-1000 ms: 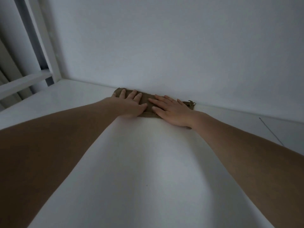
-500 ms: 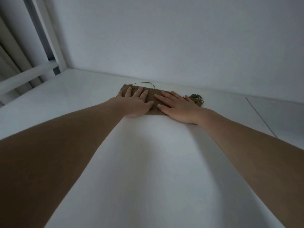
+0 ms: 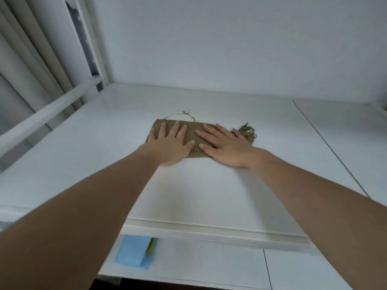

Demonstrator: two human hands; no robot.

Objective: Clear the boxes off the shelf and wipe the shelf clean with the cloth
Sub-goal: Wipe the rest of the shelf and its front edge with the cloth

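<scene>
Now, head view: both hands are pressing flat on a brown cloth (image 3: 191, 136) lying on the white shelf (image 3: 94, 147), approx. mid-depth, well apart from the back wall (image 3: 230, 42). Left hand (image 3: 170, 146) is covering the cloth's left part, fingers (image 3: 180, 132) stretched out and spread a bit, palm down, not gripping anything. Right hand (image 3: 227, 146) is covering the right part, fingers (image 3: 211, 131) also straight and splayed, thumb tip sitting near the left thumb w/ a strip of cloth showing between them. Both forearms are reaching in from the near edge.

Cloth is looking coarse & woven, olive-brown, folded into a flat rectangle. A loose thread (image 3: 184, 114) is curling off its far edge; a frayed greenish tassel (image 3: 248, 130) is sticking out at the right corner, just beside the right hand's little finger.

Shelf surface is showing no boxes; a thin dark seam (image 3: 326, 143) is running diagonally across its right side. Below the shelf's front lip, a blue rectangular item (image 3: 132, 254) w/ a yellow-green thing (image 3: 150, 245) touching its right edge is lying on a lower white level.
</scene>
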